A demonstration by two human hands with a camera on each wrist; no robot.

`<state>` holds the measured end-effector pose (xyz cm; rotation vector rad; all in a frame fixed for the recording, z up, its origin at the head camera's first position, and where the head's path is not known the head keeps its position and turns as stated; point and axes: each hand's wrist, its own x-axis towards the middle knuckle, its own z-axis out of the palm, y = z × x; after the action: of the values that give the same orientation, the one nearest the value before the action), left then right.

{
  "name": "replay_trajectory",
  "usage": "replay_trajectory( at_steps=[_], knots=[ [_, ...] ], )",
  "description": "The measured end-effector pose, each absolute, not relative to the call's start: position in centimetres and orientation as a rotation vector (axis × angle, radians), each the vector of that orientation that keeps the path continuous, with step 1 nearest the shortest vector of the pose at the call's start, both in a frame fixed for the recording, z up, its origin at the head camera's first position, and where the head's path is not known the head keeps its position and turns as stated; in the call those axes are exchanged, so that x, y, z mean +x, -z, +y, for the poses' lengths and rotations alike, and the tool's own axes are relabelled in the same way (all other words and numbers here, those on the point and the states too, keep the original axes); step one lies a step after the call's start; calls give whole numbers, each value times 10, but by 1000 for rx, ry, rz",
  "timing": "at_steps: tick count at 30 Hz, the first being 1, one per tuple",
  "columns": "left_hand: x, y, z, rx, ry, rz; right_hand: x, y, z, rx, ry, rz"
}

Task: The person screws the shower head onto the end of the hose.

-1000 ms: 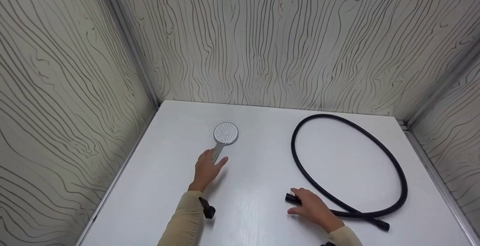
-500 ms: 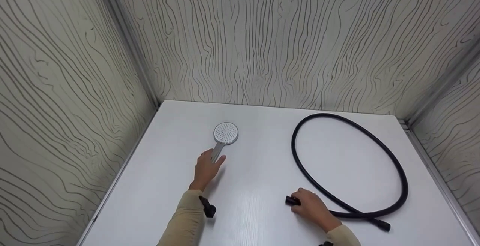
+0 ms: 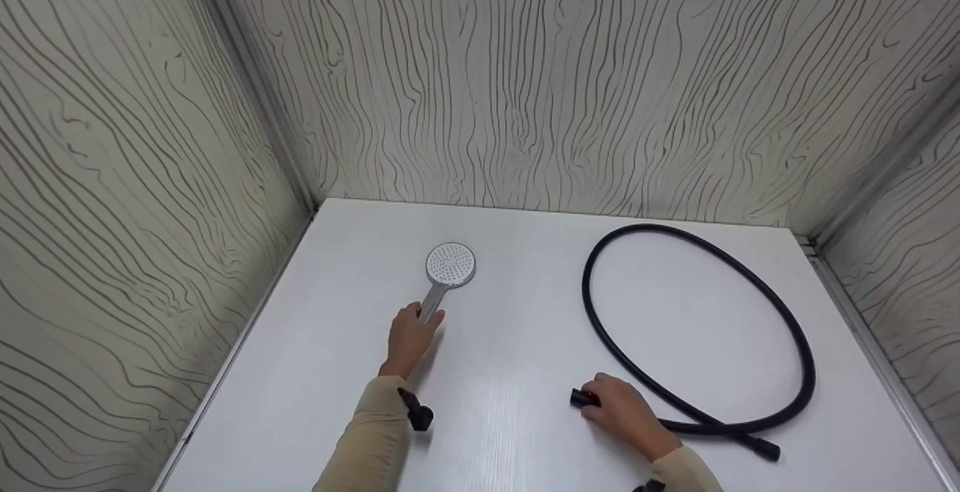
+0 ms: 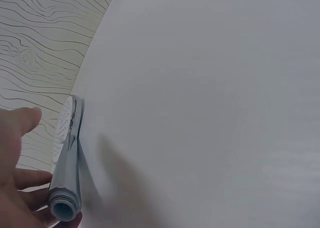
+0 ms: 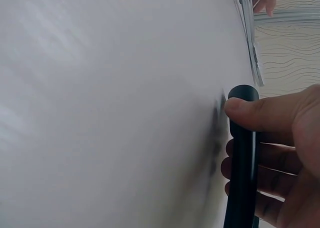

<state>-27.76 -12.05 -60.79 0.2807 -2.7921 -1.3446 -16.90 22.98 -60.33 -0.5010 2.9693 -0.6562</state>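
Observation:
A round shower head (image 3: pixel 451 264) with a grey handle lies face up on the white table, left of centre. My left hand (image 3: pixel 409 340) is at its handle, thumb on one side and fingers on the other. In the left wrist view, the fingers (image 4: pixel 37 194) touch the handle near its threaded end (image 4: pixel 64 208), and the thumb stands off from it. A black shower hose (image 3: pixel 802 357) lies in a large loop at the right. My right hand (image 3: pixel 621 411) grips it close to one end, its thumb (image 5: pixel 237 109) pressed just below the rim.
The hose's other end (image 3: pixel 765 448) pokes out past the crossing, near the front right. Wood-patterned panels (image 3: pixel 510 79) stand behind and at both sides of the table (image 3: pixel 510 312). Metal rails (image 3: pixel 255 79) run up the corners.
My right thumb and fingers have closed on the hose end. The left thumb has drawn a little nearer to the shower head's handle. Shower head and hose lie nearly as before.

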Motion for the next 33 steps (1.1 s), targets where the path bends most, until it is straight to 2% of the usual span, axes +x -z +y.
replay_trajectory(
  at_steps=[18,27,33],
  knots=[
    [-288,598,-126,463,1378,-2860,-171,601,230,-521,631,3042],
    [-295,583,-134,635,1587,-2896,-170,600,230,-508,618,3042],
    [-299,583,-140,660,1681,-2894,-170,600,230,-497,621,3042]
  ],
)
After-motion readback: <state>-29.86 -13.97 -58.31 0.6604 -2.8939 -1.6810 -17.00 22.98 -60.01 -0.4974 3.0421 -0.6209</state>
